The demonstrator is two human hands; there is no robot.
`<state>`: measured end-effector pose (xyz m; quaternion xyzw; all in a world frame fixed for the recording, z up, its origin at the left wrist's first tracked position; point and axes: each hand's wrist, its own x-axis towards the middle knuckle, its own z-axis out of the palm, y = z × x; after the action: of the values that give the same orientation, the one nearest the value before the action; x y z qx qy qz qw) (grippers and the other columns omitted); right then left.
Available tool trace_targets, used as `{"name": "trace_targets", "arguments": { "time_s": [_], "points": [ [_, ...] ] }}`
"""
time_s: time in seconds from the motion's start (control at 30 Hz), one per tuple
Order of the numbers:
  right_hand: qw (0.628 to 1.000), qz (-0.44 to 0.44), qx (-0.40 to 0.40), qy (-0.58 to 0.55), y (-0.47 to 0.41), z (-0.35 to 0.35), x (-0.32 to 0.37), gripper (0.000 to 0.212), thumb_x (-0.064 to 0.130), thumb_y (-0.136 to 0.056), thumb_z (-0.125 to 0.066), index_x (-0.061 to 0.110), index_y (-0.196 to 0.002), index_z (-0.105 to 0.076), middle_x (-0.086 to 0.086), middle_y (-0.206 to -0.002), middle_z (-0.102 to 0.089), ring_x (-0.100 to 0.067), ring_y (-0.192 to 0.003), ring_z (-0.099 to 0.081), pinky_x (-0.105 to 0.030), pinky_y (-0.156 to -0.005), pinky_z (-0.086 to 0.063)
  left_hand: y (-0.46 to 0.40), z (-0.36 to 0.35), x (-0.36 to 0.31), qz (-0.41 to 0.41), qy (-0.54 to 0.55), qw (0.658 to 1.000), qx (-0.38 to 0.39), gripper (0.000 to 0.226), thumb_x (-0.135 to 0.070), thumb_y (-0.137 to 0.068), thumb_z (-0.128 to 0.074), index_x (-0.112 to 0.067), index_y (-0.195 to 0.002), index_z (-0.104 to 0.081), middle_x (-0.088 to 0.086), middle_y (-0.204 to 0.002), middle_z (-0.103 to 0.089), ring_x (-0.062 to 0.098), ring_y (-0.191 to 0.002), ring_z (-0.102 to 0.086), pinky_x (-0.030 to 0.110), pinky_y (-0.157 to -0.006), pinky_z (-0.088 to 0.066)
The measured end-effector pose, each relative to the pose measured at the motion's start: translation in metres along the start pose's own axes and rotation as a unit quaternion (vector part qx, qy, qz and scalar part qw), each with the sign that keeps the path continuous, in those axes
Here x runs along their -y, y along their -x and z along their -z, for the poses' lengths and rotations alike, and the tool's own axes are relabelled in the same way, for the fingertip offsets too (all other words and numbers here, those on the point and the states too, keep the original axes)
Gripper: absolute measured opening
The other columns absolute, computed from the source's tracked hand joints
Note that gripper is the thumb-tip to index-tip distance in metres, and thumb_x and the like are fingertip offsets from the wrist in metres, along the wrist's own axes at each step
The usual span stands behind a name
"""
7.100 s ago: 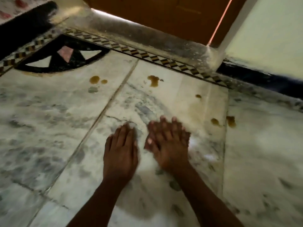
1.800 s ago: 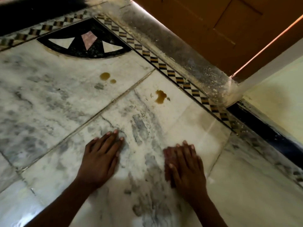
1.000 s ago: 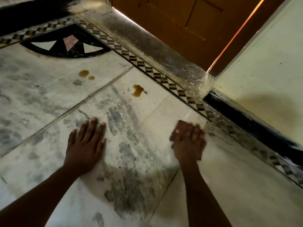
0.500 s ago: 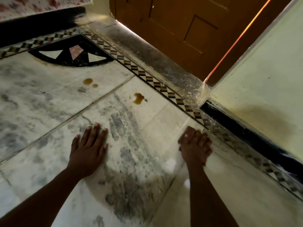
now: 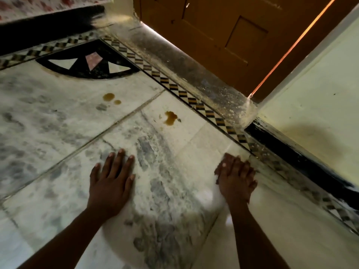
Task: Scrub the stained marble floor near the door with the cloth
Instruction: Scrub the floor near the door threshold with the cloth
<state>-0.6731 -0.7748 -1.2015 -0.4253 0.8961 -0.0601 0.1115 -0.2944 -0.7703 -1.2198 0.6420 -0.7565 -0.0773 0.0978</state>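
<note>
The left hand (image 5: 110, 183) is lying flat and open on the marble floor (image 5: 48, 121), bracing, holding nothing. The right hand (image 5: 236, 178) is pressing down with fingers together by the checkered border (image 5: 211, 113); any cloth beneath is hidden. It has been working rightward, leaving the brown stain (image 5: 170, 118) and the two spots (image 5: 110, 98) farther off still waiting near the door (image 5: 204, 35).

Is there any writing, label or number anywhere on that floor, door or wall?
None can be read. The marble floor, the checkered border strip, the wooden door and the pale wall carry patterns and brown stains only, no letters or numbers.
</note>
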Motion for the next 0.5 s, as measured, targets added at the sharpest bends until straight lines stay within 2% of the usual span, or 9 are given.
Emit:
{"name": "trace_targets", "arguments": {
  "time_s": [0.07,0.17,0.23,0.33,0.4,0.5],
  "points": [
    [0.998,0.037,0.04,0.009,-0.024,-0.001,0.024,0.071,0.057,-0.109,-0.016,0.026,-0.172,-0.007,-0.016,-0.18,-0.003,-0.044,-0.165,0.0,-0.066,-0.13,-0.006,0.001,0.002,-0.002,0.002,-0.002,1.0,0.005,0.065,-0.052,-0.108,-0.027,-0.031,-0.17,-0.031,0.003,-0.181,-0.021,0.029,-0.165,-0.026,0.058,-0.123,-0.026],
    [0.977,0.201,0.016,0.071,-0.001,-0.017,0.049,0.07,0.056,-0.108,-0.018,0.025,-0.171,-0.02,-0.017,-0.179,-0.013,-0.047,-0.163,-0.014,-0.07,-0.125,-0.024,0.0,0.003,-0.002,0.004,0.003,1.0,0.01,0.066,-0.053,-0.107,-0.028,-0.031,-0.169,-0.033,0.002,-0.18,-0.023,0.028,-0.165,-0.025,0.057,-0.123,-0.025],
    [0.95,0.301,-0.001,0.083,0.047,-0.026,0.047,0.066,0.057,-0.11,-0.021,0.031,-0.171,-0.022,-0.008,-0.18,-0.013,-0.038,-0.166,-0.011,-0.061,-0.127,-0.022,-0.004,0.006,0.002,0.005,0.031,0.999,0.012,0.066,-0.056,-0.104,-0.032,-0.032,-0.165,-0.042,0.002,-0.177,-0.032,0.03,-0.161,-0.034,0.057,-0.117,-0.031],
    [0.923,0.376,0.008,0.084,0.09,-0.016,0.015,0.062,0.058,-0.109,-0.03,0.042,-0.169,-0.022,0.005,-0.18,-0.014,-0.023,-0.167,-0.009,-0.05,-0.13,-0.017,-0.02,0.01,0.02,-0.016,0.03,0.999,0.021,0.063,-0.059,-0.102,-0.034,-0.034,-0.158,-0.052,0.002,-0.172,-0.042,0.033,-0.151,-0.047,0.058,-0.106,-0.041],
    [0.933,0.348,-0.016,0.095,0.068,-0.014,-0.003,0.062,0.058,-0.108,-0.031,0.043,-0.168,-0.024,0.005,-0.18,-0.017,-0.024,-0.167,-0.015,-0.052,-0.128,-0.023,-0.037,0.015,0.039,-0.02,0.023,0.999,0.019,0.064,-0.061,-0.102,-0.033,-0.036,-0.159,-0.05,0.0,-0.174,-0.037,0.032,-0.153,-0.045,0.057,-0.11,-0.04],
    [0.972,0.202,-0.055,0.108,0.002,-0.019,0.019,0.067,0.057,-0.108,-0.024,0.033,-0.17,-0.024,-0.01,-0.178,-0.022,-0.039,-0.163,-0.022,-0.064,-0.124,-0.03,-0.067,0.019,0.064,-0.016,0.003,1.0,0.005,0.067,-0.063,-0.102,-0.031,-0.034,-0.16,-0.05,0.0,-0.176,-0.033,0.032,-0.157,-0.041,0.055,-0.116,-0.037]
  ]
}}
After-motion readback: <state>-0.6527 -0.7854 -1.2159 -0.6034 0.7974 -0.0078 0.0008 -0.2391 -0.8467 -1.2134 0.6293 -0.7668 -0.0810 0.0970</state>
